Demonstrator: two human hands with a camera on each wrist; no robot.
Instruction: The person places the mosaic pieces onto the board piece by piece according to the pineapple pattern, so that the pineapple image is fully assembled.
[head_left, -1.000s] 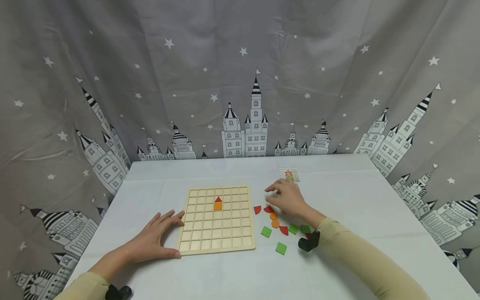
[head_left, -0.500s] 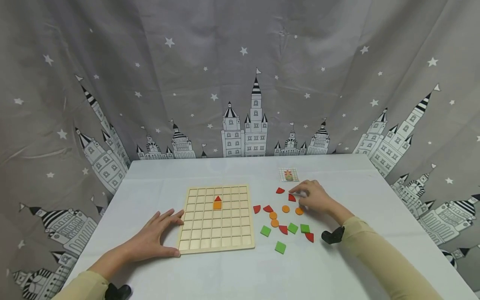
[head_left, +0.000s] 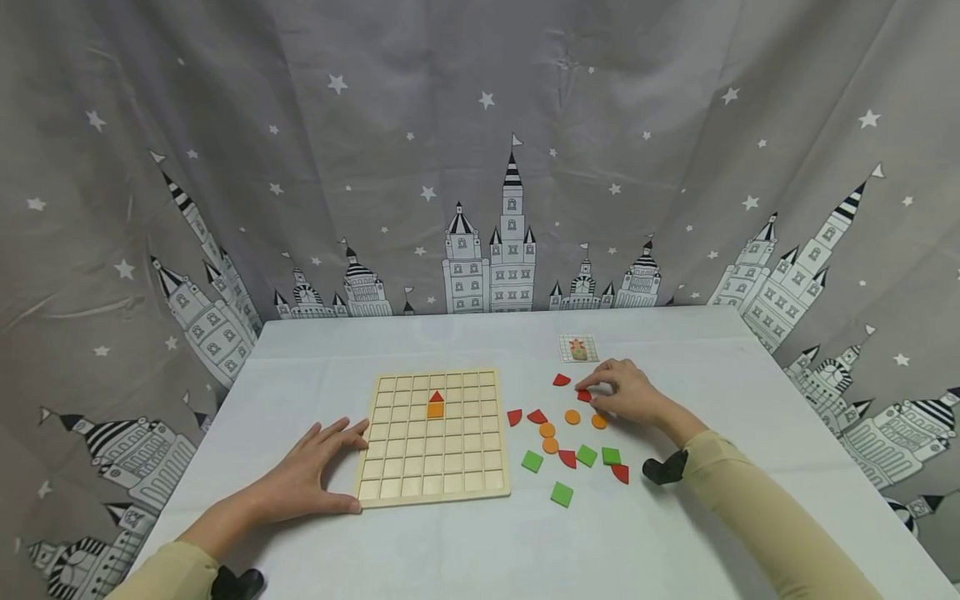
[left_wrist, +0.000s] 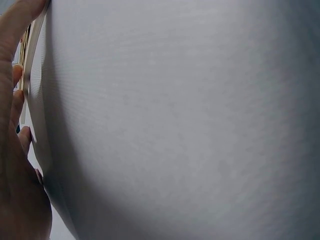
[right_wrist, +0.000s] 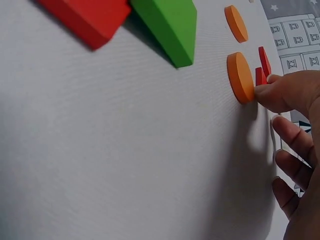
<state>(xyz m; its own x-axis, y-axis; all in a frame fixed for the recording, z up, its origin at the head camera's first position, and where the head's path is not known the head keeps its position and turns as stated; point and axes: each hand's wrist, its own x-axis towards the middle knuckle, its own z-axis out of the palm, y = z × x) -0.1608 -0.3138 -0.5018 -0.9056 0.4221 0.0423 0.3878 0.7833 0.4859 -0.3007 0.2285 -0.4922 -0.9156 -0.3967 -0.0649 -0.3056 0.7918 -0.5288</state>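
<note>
In the head view a pale wooden grid board (head_left: 431, 450) lies on the table. An orange square (head_left: 436, 410) sits in one of its cells, with a red triangle (head_left: 437, 397) just above. My left hand (head_left: 303, 477) rests at the board's left side, fingers spread, fingertips and thumb at its edge. Right of the board, my right hand (head_left: 632, 393) pinches a red quarter-circle piece (head_left: 584, 397) on the table between thumb and index finger. The right wrist view shows the thumb (right_wrist: 275, 95) close beside an orange disc (right_wrist: 241, 79); the other fingers are loosely bent.
Several loose pieces lie between board and right forearm: green squares (head_left: 562, 494), orange discs (head_left: 547, 430) and red quarter circles (head_left: 537, 416). A small picture card (head_left: 577, 348) lies behind them. A grey castle-print curtain (head_left: 480, 167) hangs behind the white table.
My right hand has moved right from beside the card to the red quarter-circle piece, uncovering orange discs and red pieces. Its fingertips have since closed in on that piece. The left hand stays put.
</note>
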